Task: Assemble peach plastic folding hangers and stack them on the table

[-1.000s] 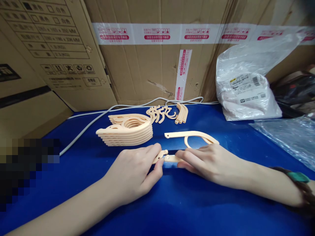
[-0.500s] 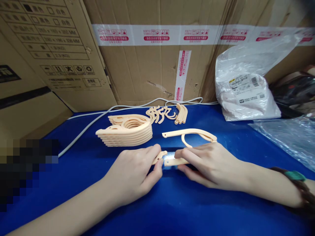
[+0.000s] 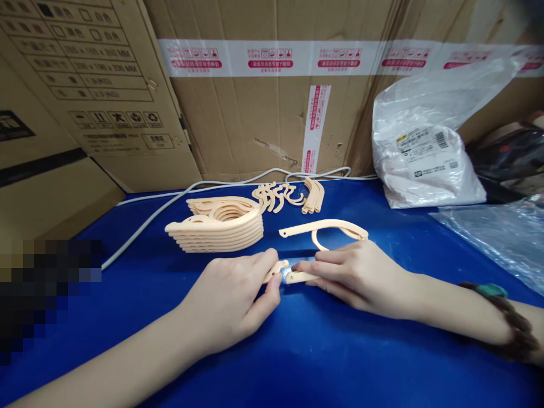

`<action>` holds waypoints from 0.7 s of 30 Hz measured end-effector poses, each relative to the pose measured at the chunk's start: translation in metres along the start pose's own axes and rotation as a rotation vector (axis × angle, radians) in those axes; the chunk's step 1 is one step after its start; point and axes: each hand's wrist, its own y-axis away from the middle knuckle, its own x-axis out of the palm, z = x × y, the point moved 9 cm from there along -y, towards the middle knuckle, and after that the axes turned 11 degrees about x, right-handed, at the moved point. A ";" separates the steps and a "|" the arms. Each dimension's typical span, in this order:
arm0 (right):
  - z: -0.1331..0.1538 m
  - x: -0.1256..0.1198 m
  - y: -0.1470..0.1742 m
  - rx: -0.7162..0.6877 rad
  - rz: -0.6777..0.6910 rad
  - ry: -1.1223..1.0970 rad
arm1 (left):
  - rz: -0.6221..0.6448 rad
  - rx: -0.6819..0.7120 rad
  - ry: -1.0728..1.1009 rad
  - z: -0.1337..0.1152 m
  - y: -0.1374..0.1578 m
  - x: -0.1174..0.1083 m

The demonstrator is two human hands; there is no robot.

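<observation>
Left hand (image 3: 232,300) pinching a small peach piece (image 3: 277,268) mostly hidden under its fingers, right hand (image 3: 357,273) gripping peach hanger arm (image 3: 318,229) mid-bench, meeting ends hard to make out

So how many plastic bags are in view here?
2. A white plastic bag with a barcode label leans against the cardboard boxes at back right; a clear crinkled plastic bag lies on the blue table's right edge. Others may be hidden.

Cardboard boxes (image 3: 255,113), plastic bag (image 3: 425,153), white cable (image 3: 161,212)
</observation>
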 end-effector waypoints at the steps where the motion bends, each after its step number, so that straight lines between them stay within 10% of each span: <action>1: 0.000 0.000 0.000 -0.004 -0.002 0.002 | 0.005 -0.003 0.004 0.000 0.000 0.000; 21: 0.008 -0.014 0.004 -0.047 -0.187 0.088 | 0.068 -0.015 0.101 -0.005 0.002 0.006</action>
